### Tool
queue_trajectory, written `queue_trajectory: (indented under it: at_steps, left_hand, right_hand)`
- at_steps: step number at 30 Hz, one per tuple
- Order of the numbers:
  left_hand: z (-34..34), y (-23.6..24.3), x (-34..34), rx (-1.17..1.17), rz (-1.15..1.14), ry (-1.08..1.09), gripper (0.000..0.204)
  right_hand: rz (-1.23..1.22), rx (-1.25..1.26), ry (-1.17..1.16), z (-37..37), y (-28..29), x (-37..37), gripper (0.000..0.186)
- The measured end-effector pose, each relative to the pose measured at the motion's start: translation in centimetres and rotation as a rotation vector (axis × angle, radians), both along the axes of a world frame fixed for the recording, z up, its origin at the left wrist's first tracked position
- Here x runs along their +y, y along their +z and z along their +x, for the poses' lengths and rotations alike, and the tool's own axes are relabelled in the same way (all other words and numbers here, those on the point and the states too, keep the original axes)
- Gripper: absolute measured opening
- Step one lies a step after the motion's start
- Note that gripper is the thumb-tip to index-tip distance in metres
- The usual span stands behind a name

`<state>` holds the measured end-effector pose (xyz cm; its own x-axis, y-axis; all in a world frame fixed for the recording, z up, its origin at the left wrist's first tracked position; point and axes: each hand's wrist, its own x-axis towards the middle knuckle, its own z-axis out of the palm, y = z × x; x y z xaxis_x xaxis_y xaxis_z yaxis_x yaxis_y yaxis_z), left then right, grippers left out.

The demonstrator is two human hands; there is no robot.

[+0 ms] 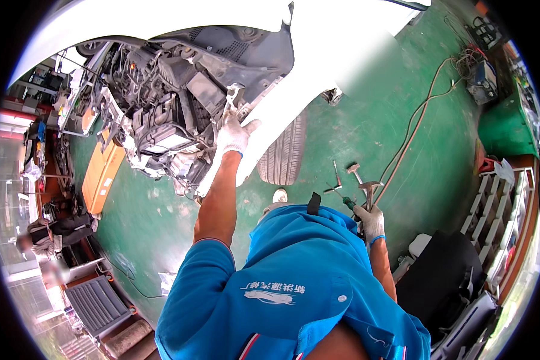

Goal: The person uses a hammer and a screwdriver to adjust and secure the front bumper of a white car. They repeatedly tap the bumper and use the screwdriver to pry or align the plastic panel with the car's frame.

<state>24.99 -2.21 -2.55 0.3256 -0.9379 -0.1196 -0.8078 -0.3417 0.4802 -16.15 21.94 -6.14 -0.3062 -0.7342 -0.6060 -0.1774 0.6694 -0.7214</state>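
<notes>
My left hand (233, 137), in a pale work glove, is at the inner edge of the white fender (276, 111). Its thumb stands out to the side while the fingers seem to close on a shiny metal tool with a jaw-like end (235, 93); the grip is partly hidden. Low at the right, my gloved right hand (372, 222) is closed round a hammer (371, 187), head up. Close beyond that hand are a second hammer (354, 170), a green-handled screwdriver (348, 203) and a T-shaped tool (338, 178). Whether these touch the hand, I cannot tell.
The exposed engine bay (168, 114) fills the upper left under a raised white panel. A front tyre (285, 153) stands below the fender. Hoses (411, 132) cross the green floor. Left are an orange box (102, 171) and a person (60, 234); a white rack (492, 210) stands right.
</notes>
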Motion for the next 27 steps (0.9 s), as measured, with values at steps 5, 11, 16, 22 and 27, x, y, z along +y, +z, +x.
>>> queue_trajectory:
  at_steps: [5, 11, 16, 22, 27]
  left_hand:
    - [-1.2, 0.2, 0.9, -0.127, 0.028, -0.031, 0.113]
    - [-1.3, 1.1, -0.2, -0.118, 0.053, -0.069, 0.117]
    - [-2.7, 1.1, 0.2, -0.151, 0.028, -0.031, 0.107]
    - [-2.8, 1.2, 0.3, -0.117, 0.045, -0.075, 0.096]
    - [-2.8, 0.3, 0.2, -0.283, -0.13, -0.106, 0.089]
  right_hand:
    - [-0.002, 0.0, -0.05, -0.4, -0.3, 1.3, 0.035]
    - [0.032, -0.005, -0.146, -0.3, -0.4, 3.1, 0.037]
    - [0.04, 0.008, -0.136, -0.7, -0.4, 3.3, 0.038]
    - [-0.003, 0.003, -0.145, -1.9, -0.5, 3.3, 0.038]
    - [-0.048, -0.008, -0.171, -2.9, 0.3, 3.4, 0.036]
